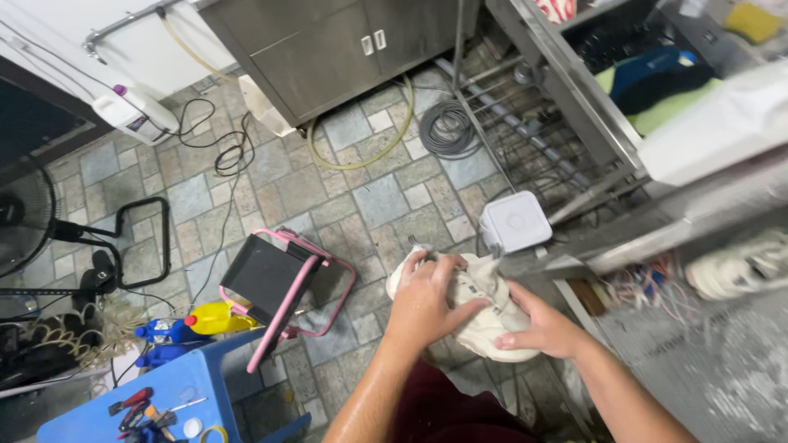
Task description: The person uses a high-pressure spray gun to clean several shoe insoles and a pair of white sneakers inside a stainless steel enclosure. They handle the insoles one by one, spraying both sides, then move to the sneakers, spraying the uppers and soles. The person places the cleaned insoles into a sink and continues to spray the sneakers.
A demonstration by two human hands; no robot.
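Note:
A white sneaker [491, 326] is held between both hands over the tiled floor, low in the middle of the head view. My left hand [427, 299] wraps over its top and heel side, thumb stretched across toward the middle. My right hand [538, 326] grips the shoe from the right, fingers curled under the sole edge. Both forearms look wet. Another white sneaker [739, 267] lies on the lower ledge of the metal counter [624, 246] to the right.
A white square device [515, 220] sits by the counter leg. A pink-framed folding stool [279, 287] stands to the left, a blue table [164, 402] with tools at bottom left, with yellow and blue bottles [193, 324] beside it. A fan [29, 221], cables and a coiled hose [447, 127] lie on the floor.

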